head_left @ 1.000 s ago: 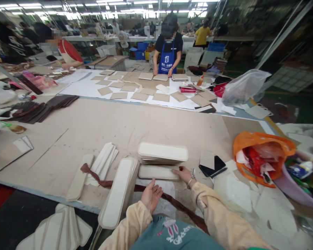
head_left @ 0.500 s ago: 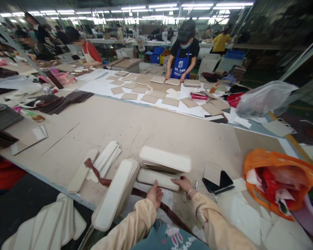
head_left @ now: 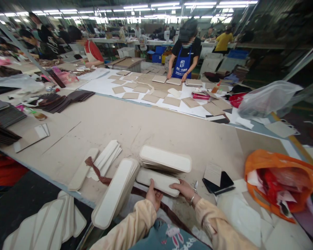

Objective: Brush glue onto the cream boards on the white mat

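Both hands are gripping one long cream panel [head_left: 156,177] with rounded ends, lying flat near the front edge of the desk [head_left: 146,128], at six o'clock from a neat stack [head_left: 165,158] of similar pieces. The left hand [head_left: 153,195] is pinching its near long edge, thumb on top. The right hand [head_left: 184,189] is curling its fingers [head_left: 175,185] over the three o'clock end. The panel is looking light, thin and fairly stiff, though probably sagging if lifted by one end, so gripping both ends is seeming safest. A leaning pile [head_left: 114,192] is resting at nine o'clock and a phone [head_left: 219,182] at three.
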Available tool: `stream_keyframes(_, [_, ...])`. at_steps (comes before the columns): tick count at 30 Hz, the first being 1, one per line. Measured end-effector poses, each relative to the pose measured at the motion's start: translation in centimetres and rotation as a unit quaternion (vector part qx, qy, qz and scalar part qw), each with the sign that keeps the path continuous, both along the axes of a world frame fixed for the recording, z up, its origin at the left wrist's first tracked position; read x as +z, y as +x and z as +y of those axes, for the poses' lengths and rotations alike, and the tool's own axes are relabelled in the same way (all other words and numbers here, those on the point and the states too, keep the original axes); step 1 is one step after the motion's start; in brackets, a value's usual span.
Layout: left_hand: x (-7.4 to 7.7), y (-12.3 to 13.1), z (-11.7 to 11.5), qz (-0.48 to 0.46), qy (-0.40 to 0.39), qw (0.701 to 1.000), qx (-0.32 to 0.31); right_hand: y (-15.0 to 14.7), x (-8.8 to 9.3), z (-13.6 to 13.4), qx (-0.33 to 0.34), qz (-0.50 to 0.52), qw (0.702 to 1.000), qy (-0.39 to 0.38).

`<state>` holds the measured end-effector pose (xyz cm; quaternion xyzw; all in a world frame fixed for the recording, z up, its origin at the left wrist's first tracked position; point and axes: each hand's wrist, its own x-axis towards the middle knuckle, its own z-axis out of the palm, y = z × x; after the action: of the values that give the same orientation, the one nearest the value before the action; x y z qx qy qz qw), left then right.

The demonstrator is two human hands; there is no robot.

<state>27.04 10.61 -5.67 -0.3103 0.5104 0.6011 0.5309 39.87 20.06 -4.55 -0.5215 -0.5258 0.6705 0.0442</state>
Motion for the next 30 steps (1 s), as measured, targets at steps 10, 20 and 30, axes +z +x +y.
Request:
stream_keyframes(10, [3.4,0.6,-3.4,-0.07,0.193,0.979,-0.002,2.0,8.1,-7.5,0.128,-0.088,0.927,0.342])
stream_keyframes(20, [7.1,0.4,-6.7,-0.134,0.27,0.953,-0.018,4.5,11.3,-10.3,0.183,-0.065,0.933,0.302])
stream_keyframes(30, [12.7,-1.2,-7.3,-0.049,0.399,0.913,-0.068,4.0,17.8,-8.7,0.139,0.203,0.947,0.208])
